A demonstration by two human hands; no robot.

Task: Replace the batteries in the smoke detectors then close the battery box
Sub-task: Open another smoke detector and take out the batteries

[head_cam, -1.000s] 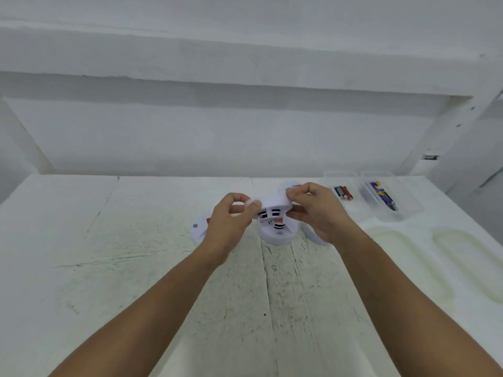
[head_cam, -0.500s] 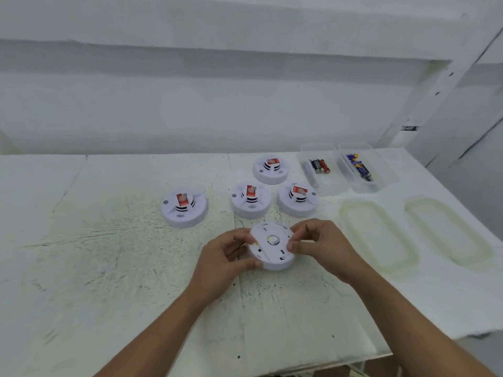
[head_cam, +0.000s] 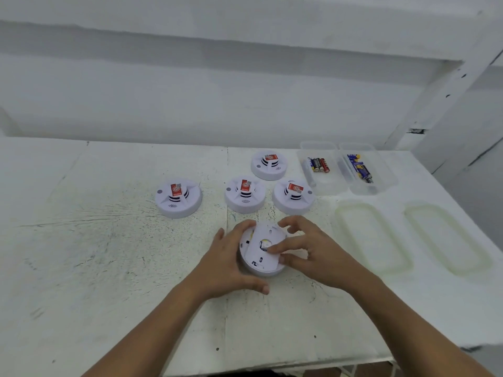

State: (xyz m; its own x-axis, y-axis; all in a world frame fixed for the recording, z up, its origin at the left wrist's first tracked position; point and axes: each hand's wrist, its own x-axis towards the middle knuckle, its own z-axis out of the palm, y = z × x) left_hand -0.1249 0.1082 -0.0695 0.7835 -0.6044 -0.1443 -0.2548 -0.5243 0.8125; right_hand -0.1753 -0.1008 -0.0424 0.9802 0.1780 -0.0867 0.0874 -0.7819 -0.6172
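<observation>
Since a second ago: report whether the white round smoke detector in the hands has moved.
Yes. The white round smoke detector came nearer: it overlapped the red-labelled middle detector then, and now lies clear in front of it.

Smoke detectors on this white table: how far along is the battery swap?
Nothing looks finished for sure. In hand: the left hand grips an upturned round white smoke detector while the right hand pinches its back plate. Left: four more round white detectors with red labels sit face up, whether already serviced I cannot tell; both clear plastic battery boxes stand open, their translucent lids lying on the table.
</observation>
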